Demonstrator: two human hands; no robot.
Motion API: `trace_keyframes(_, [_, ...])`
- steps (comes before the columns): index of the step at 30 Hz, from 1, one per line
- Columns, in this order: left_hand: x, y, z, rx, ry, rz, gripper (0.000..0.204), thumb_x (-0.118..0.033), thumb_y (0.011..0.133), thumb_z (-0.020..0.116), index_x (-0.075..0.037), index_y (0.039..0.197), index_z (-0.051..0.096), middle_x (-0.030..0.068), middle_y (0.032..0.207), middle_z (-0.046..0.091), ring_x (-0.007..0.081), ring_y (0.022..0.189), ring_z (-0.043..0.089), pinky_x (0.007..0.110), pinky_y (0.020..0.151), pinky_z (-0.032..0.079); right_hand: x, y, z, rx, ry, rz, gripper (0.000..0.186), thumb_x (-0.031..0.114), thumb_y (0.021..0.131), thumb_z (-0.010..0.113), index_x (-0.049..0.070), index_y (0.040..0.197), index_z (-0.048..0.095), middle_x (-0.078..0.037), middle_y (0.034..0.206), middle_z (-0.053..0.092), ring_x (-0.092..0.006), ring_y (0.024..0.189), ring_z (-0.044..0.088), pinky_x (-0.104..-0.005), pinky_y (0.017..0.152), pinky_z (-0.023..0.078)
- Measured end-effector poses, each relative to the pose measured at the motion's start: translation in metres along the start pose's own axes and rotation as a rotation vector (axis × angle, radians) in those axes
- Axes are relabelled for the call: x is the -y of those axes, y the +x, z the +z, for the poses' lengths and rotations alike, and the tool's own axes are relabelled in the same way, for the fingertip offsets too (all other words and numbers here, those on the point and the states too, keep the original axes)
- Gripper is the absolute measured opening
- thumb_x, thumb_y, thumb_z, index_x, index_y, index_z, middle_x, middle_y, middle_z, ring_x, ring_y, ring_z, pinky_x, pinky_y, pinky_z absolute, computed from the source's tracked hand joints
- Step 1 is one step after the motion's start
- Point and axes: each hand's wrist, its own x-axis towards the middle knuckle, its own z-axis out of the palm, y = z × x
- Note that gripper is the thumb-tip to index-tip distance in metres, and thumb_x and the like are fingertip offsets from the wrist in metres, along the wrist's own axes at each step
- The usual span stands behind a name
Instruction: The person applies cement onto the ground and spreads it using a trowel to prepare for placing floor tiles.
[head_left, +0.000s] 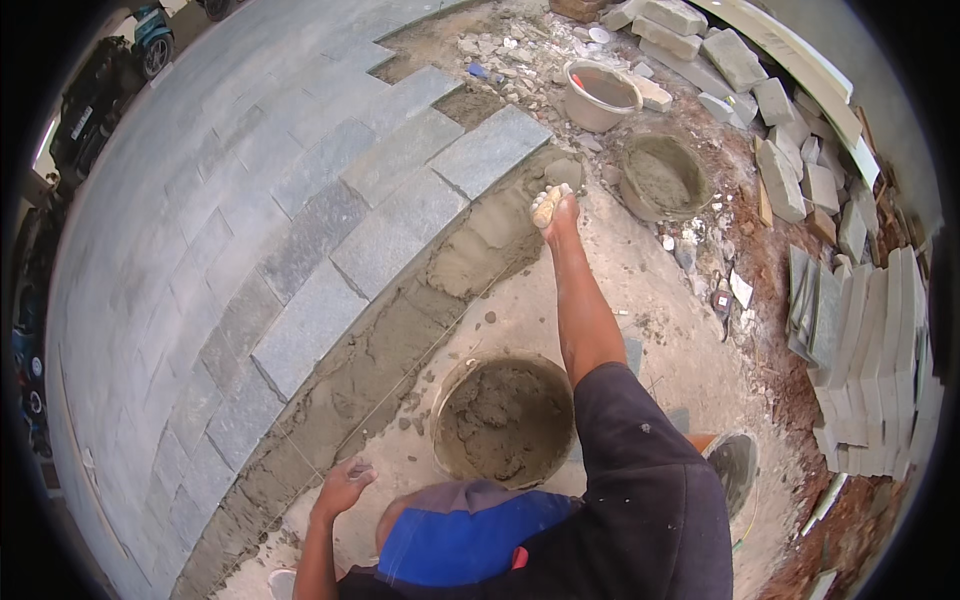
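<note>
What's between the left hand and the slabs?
In the head view, between left hand and slabs: a thin string, then a strip of mortar along the slabs' edge.

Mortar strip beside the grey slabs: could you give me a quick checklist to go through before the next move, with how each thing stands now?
1. Right hand gripping its tool: ok, closed around a yellowish handle.
2. Left hand free: ok, nothing visible in it.
3. Mortar strip smooth: not ok, its surface is uneven.
4. Mortar supply: ok, the round tub beside the strip holds some.
5. Grey slabs level: cannot tell from overhead.
</note>
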Motion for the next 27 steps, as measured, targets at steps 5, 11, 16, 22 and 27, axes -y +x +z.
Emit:
trace_keyframes(5, [0.018, 0.001, -0.006, -0.068, -0.146, -0.05, 0.046, -0.026, 0.088, 0.069, 0.003, 0.121, 0.057, 0.012, 0.111, 0.065, 0.0191, 0.102, 0.061, 0.033, 0.089, 0.048, -0.008, 0.017, 0.004, -0.007, -0.011, 0.061, 0.033, 0.039, 0.098, 0.039, 0.007, 0.093, 0.048, -0.006, 0.068, 0.049, -0.0201, 0.056, 0.049, -0.0359, 0.051, 0.045])
trace_keyframes(11, [0.006, 0.004, -0.02, -0.128, -0.138, 0.009, 0.039, -0.022, 0.086, 0.07, 0.005, 0.113, 0.06, 0.0155, 0.103, 0.067, 0.0217, 0.096, 0.063, 0.033, 0.088, 0.049, 0.007, 0.05, 0.009, 0.003, -0.126, 0.179, 0.03, 0.035, 0.096, 0.039, 0.007, 0.089, 0.048, -0.004, 0.065, 0.047, -0.0199, 0.052, 0.048, -0.0352, 0.047, 0.044])
trace_keyframes(16, [-0.015, 0.003, -0.026, -0.183, -0.049, 0.073, 0.044, -0.025, 0.084, 0.071, 0.005, 0.114, 0.06, 0.0169, 0.103, 0.067, 0.0233, 0.098, 0.063, 0.035, 0.088, 0.049, 0.016, 0.057, 0.014, -0.05, -0.33, 0.191, 0.033, 0.037, 0.095, 0.041, 0.007, 0.086, 0.048, -0.004, 0.064, 0.047, -0.0206, 0.051, 0.049, -0.0372, 0.045, 0.045])
trace_keyframes(22, [-0.015, -0.012, -0.019, -0.246, 0.04, 0.052, 0.045, -0.026, 0.082, 0.072, 0.005, 0.114, 0.061, 0.019, 0.104, 0.067, 0.0255, 0.098, 0.064, 0.036, 0.088, 0.05, 0.019, 0.018, 0.006, 0.039, -0.611, 0.245, 0.037, 0.039, 0.096, 0.042, 0.003, 0.091, 0.05, -0.004, 0.061, 0.049, -0.0186, 0.047, 0.049, -0.0345, 0.041, 0.046])
trace_keyframes(27, [-0.004, -0.026, -0.015, -0.255, 0.083, 0.021, 0.046, -0.026, 0.082, 0.072, 0.006, 0.114, 0.061, 0.0208, 0.106, 0.067, 0.0273, 0.099, 0.065, 0.036, 0.089, 0.05, 0.02, 0.002, -0.01, 0.06, -0.56, 0.185, 0.041, 0.044, 0.094, 0.046, 0.004, 0.095, 0.051, -0.007, 0.066, 0.051, -0.0207, 0.05, 0.052, -0.0365, 0.045, 0.047])
